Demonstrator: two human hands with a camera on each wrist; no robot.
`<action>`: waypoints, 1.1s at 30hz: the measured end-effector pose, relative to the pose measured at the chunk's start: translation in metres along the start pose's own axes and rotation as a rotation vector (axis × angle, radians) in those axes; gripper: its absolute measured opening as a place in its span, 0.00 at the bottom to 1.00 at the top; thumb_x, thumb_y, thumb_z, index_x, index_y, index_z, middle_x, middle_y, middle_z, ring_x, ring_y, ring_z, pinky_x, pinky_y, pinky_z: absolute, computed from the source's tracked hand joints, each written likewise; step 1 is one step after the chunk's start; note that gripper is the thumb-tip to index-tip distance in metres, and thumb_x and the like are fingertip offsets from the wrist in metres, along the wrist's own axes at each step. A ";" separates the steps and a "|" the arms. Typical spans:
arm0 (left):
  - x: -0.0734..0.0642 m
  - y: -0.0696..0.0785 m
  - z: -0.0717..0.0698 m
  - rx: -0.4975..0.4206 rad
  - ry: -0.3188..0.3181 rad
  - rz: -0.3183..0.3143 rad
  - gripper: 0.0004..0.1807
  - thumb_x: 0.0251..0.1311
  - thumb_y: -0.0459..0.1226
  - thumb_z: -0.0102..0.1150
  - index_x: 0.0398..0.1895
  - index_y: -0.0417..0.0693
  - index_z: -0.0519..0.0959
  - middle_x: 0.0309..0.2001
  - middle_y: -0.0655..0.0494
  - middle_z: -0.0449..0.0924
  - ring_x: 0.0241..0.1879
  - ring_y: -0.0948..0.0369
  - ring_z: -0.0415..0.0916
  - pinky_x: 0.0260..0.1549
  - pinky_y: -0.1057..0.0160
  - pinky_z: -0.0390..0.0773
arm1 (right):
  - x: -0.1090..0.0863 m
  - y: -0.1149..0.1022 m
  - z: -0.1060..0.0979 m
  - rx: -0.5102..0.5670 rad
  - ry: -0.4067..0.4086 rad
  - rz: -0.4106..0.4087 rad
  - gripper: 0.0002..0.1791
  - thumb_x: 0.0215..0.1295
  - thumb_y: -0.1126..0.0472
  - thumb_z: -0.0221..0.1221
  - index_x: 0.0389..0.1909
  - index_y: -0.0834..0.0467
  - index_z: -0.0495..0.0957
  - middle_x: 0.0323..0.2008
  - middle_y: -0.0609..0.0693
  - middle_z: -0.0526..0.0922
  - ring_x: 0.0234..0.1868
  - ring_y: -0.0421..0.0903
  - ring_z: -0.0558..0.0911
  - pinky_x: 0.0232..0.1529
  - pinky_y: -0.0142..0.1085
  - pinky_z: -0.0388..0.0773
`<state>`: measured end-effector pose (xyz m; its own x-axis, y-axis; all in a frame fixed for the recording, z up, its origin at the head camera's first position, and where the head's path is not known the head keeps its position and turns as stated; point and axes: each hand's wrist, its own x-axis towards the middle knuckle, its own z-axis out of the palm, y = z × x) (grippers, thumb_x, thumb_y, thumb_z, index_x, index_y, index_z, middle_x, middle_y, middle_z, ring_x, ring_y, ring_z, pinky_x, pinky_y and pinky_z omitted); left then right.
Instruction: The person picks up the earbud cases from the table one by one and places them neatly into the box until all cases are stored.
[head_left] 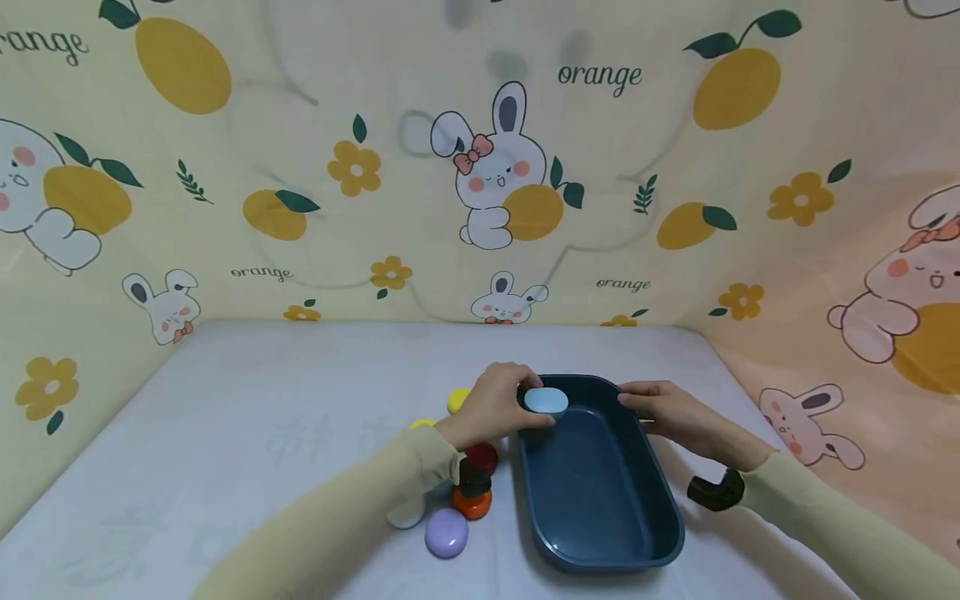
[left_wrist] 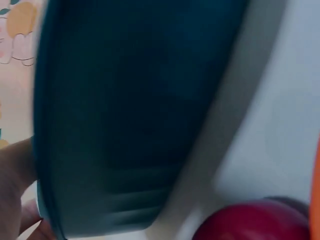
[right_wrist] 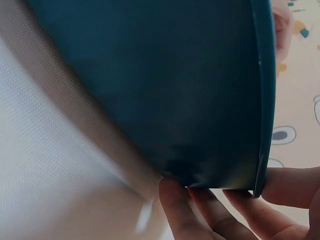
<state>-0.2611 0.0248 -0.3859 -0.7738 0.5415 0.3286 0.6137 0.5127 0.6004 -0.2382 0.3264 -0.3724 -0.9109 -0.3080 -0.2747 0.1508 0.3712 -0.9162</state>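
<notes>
A dark blue rectangular basin (head_left: pixel 600 483) with rounded corners stands on the white cloth. My left hand (head_left: pixel 498 400) pinches a light blue oval piece (head_left: pixel 546 402) between thumb and fingers, at the basin's far left corner just above the rim. My right hand (head_left: pixel 675 412) grips the rim at the far right corner; in the right wrist view its thumb lies on one side of the rim and its fingers (right_wrist: pixel 220 215) on the outer wall. The left wrist view shows the basin's outer wall (left_wrist: pixel 125 115) and part of the left hand (left_wrist: pixel 15 175).
Left of the basin lie several glossy round pieces, partly behind the left arm: purple (head_left: pixel 447 533), orange (head_left: pixel 472 503), dark red (head_left: pixel 482 457), white (head_left: pixel 407 512) and yellow (head_left: pixel 457 400). Behind the table hangs a printed curtain (head_left: pixel 420 50).
</notes>
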 end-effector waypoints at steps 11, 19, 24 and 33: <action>-0.006 0.003 -0.008 0.107 -0.007 0.078 0.26 0.50 0.46 0.76 0.52 0.45 0.81 0.48 0.56 0.80 0.46 0.59 0.68 0.46 0.65 0.70 | 0.001 -0.001 0.005 0.017 -0.019 -0.003 0.25 0.77 0.57 0.49 0.65 0.72 0.66 0.53 0.64 0.79 0.52 0.56 0.79 0.52 0.45 0.78; -0.020 -0.001 -0.040 -0.023 0.108 0.078 0.25 0.51 0.44 0.75 0.51 0.45 0.81 0.47 0.56 0.81 0.44 0.61 0.72 0.41 0.64 0.74 | -0.002 -0.001 0.009 0.043 0.035 0.023 0.25 0.76 0.58 0.51 0.64 0.73 0.67 0.51 0.60 0.81 0.48 0.52 0.81 0.50 0.42 0.78; -0.042 -0.007 -0.068 -0.089 0.130 0.046 0.23 0.52 0.44 0.75 0.50 0.47 0.81 0.48 0.58 0.81 0.44 0.62 0.73 0.42 0.62 0.75 | -0.008 0.003 0.006 0.100 0.094 0.052 0.24 0.75 0.58 0.53 0.64 0.71 0.69 0.49 0.57 0.82 0.45 0.51 0.82 0.47 0.42 0.80; -0.089 -0.021 -0.101 -0.126 0.103 -0.045 0.22 0.52 0.45 0.75 0.49 0.50 0.81 0.46 0.60 0.80 0.45 0.56 0.74 0.41 0.50 0.75 | -0.019 0.003 0.002 0.192 0.125 0.082 0.20 0.74 0.60 0.55 0.59 0.68 0.74 0.38 0.53 0.84 0.35 0.48 0.79 0.39 0.38 0.80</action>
<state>-0.2213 -0.1011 -0.3543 -0.8158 0.4459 0.3683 0.5589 0.4438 0.7005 -0.2193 0.3318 -0.3705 -0.9311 -0.1687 -0.3233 0.2858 0.2133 -0.9343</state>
